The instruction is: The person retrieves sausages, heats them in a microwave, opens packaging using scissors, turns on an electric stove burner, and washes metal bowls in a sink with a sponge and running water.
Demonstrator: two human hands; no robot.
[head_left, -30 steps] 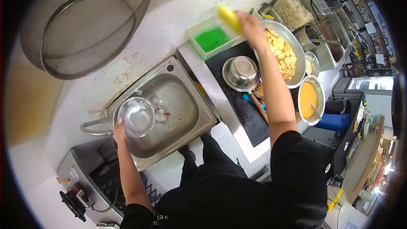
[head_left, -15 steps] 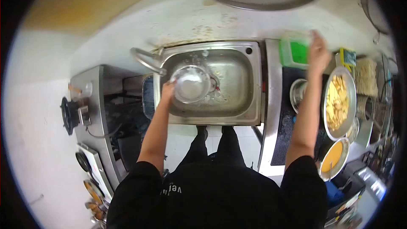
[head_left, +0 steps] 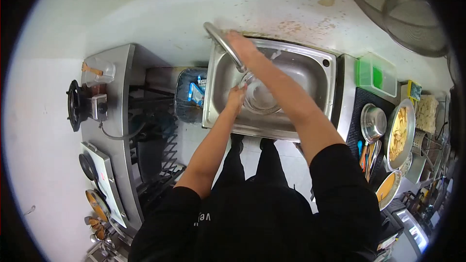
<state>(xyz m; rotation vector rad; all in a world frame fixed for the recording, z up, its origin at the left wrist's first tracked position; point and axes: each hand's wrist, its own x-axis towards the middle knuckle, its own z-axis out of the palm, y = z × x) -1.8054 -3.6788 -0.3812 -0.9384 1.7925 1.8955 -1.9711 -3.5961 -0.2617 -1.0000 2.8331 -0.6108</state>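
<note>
A clear bowl is in the left part of the steel sink, under the spout. My left hand is closed on the bowl's left rim. Across the sink reaches my right arm, its hand at the base of the curved metal faucet. The spout partly covers that hand and its fingers are smeared, so I cannot make out their grip. Part of the bowl lies behind my right forearm.
Right of the sink, a green plastic container, a steel bowl and a large basin of sliced food stand on the counter. A lined bin sits left of the sink. Farther left is a gas burner.
My right hand has moved left from the green container to the faucet. My left hand still holds the bowl by its rim. The whole view has shifted, with the sink now farther right.
</note>
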